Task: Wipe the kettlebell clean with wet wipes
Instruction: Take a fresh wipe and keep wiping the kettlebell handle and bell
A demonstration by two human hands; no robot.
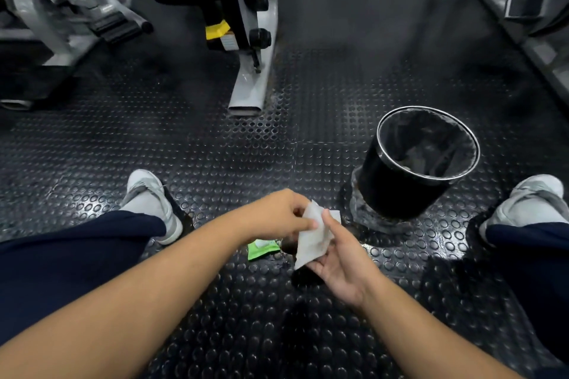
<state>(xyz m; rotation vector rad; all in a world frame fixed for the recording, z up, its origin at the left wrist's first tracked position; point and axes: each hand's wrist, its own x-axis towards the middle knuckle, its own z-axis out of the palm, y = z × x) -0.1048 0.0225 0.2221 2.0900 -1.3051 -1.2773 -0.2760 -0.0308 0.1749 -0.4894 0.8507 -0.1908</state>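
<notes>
Both hands hold a white wet wipe above the studded black floor, between my legs. My left hand pinches its upper edge with fingertips and thumb. My right hand supports it from below, thumb pressed on its face. A green wipes packet lies on the floor just under the hands. A dark rounded shape, mostly hidden beneath my right hand, may be the kettlebell; I cannot tell for sure.
A black bin with a liner and a metal rim stands at right front. My grey shoes rest at left and right. A gym machine's grey leg rises ahead; more frames stand far left and right.
</notes>
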